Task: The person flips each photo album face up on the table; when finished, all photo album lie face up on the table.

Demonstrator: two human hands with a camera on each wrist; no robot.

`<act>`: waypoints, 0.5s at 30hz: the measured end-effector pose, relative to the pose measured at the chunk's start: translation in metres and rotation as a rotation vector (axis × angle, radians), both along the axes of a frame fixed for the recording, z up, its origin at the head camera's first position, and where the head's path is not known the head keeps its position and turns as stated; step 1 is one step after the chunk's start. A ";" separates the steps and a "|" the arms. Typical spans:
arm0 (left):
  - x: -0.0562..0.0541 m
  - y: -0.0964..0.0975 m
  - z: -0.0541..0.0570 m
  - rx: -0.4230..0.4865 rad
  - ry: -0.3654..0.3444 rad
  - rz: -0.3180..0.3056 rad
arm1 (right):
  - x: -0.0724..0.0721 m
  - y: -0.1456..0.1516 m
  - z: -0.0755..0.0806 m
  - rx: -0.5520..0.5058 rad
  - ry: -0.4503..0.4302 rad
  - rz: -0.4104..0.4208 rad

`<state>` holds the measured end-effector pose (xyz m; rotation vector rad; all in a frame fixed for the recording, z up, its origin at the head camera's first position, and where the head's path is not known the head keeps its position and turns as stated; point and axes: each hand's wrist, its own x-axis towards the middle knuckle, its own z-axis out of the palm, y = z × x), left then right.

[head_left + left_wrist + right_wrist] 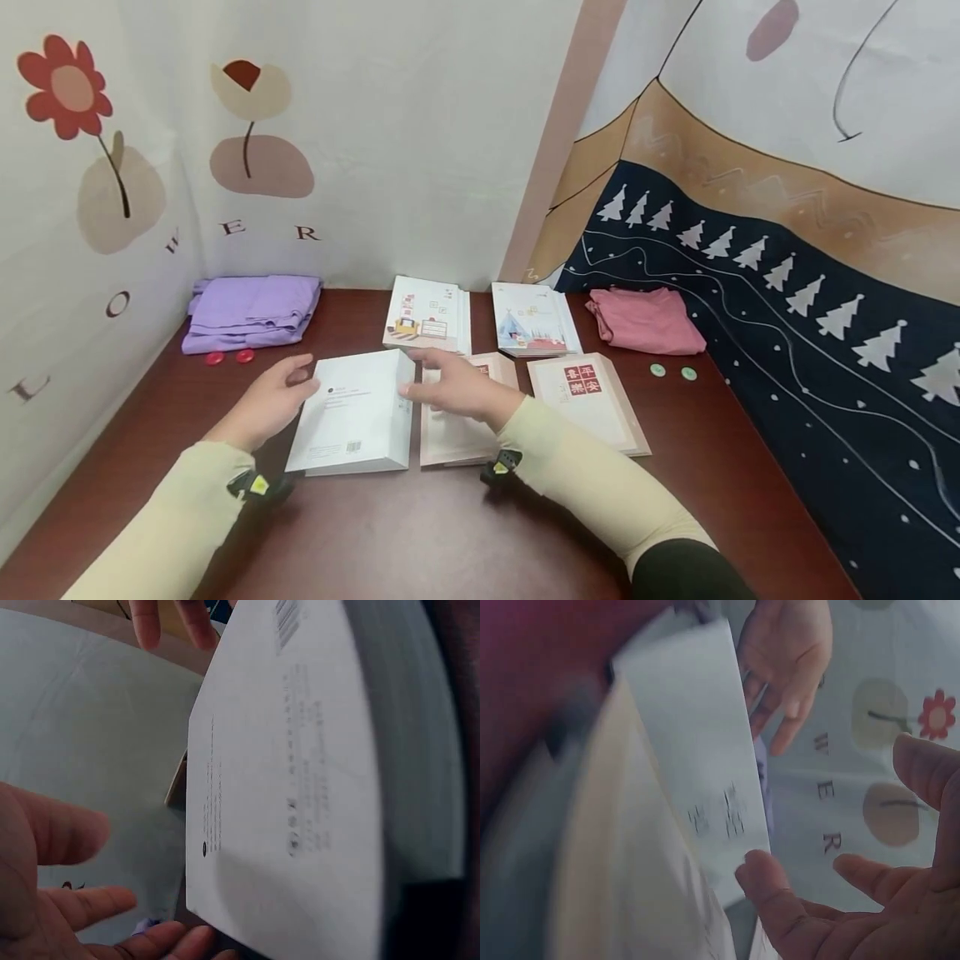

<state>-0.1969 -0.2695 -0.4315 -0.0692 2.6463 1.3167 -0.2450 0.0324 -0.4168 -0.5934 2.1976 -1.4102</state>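
A thick white book [345, 421] lies with its barcoded back cover up on the table's left-centre; its page block [420, 750] shows in the left wrist view. Beside its upper left edge, my left hand [272, 398] has fingers spread, thumb raised away from the cover. My right hand [457, 385] reaches over from the right, fingertips right at the book's upper right corner. In the right wrist view its thumb and fingers [769, 881] stand apart, close to the white side printed with dark characters. Under the right hand lies a beige-bordered book [461, 433], partly hidden.
Another beige-bordered book [588, 408] with red squares lies right. Two illustrated white books [427, 315] [528, 321] stand in the back row. Folded purple cloth [251, 312] and red buttons [245, 356] are at left, pink cloth [647, 321] and green buttons [688, 374] at right. Curtains border the table.
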 end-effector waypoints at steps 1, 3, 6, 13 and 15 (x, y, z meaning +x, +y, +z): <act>0.005 -0.002 -0.001 0.001 -0.027 0.006 | 0.004 -0.001 -0.001 -0.004 -0.010 0.012; 0.012 -0.006 -0.002 0.019 -0.087 0.010 | 0.012 -0.003 -0.003 0.005 -0.037 0.034; 0.021 -0.009 -0.004 0.053 -0.168 -0.006 | 0.022 -0.006 -0.005 0.031 -0.074 0.063; 0.037 -0.007 -0.010 0.077 -0.188 -0.065 | 0.035 -0.016 -0.009 0.102 -0.108 0.065; 0.039 -0.005 -0.011 0.040 -0.165 -0.085 | 0.036 -0.018 -0.011 0.084 -0.136 0.045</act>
